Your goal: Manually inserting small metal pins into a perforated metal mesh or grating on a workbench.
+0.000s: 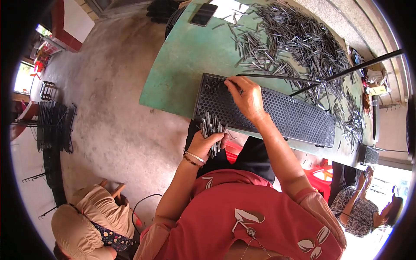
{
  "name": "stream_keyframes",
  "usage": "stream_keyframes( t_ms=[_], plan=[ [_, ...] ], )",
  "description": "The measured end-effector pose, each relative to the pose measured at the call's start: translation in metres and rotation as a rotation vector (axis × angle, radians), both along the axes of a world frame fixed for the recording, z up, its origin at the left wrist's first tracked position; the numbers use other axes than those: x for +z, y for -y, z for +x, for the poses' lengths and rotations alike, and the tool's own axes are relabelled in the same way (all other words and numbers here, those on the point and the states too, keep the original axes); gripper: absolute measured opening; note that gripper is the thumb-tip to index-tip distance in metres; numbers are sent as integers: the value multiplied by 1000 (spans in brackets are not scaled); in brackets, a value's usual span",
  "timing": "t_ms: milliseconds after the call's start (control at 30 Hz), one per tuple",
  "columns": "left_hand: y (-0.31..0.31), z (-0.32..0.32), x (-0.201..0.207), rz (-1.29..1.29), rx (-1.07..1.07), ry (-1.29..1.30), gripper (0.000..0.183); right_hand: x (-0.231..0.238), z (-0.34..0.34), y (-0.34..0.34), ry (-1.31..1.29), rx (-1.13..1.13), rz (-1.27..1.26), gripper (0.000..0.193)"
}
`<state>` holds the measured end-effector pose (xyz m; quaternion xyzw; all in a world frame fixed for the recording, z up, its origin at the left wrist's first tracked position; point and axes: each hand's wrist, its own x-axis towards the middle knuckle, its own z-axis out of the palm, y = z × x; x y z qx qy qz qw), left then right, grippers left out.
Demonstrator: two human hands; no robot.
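A bundle of thin, dark, pencil-like sticks stands up out of my left hand, whose fingers are wrapped round it just off the table's near edge. Above the left part of a long black panel full of round holes is my right hand. Its thumb and forefinger are pinched together close to the panel's surface; whether a stick is between them is too small to tell. The panel lies slantwise along the near edge of the green table.
A large heap of loose dark sticks covers the table's far right, with strays around it. A black bar crosses above the right side. A phone lies at the far left. Other people sit at left and right.
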<state>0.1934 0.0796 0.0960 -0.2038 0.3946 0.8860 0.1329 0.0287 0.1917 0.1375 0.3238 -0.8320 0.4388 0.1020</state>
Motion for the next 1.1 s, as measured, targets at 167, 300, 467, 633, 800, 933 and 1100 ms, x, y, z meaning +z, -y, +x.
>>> stream_keyframes(
  t_ms=[167, 300, 467, 633, 800, 933, 1100],
  plan=[
    [0, 0, 0, -12, 4, 12, 16, -1, 1, 5, 55, 36, -16, 14],
    [0, 0, -2, -20, 0, 6, 16, 0, 2, 5, 93, 47, 4, 15],
    [-1, 0, -2, -19, 10, -2, 16, 3, 0, 4, 219, 18, -38, 17],
    [-1, 1, -3, -21, -2, 38, 15, 2, 1, 6, 343, 25, -146, 17],
    [-2, 1, -5, -3, -5, 27, 15, 0, 0, 3, 245, 66, -53, 17],
    [-2, 1, -4, -4, -20, 21, 16, 2, 0, 0, 18, 77, 16, 16],
    [-6, 0, -1, 14, -10, 70, 17, 1, 0, -1, -38, 197, 32, 14]
  ],
)
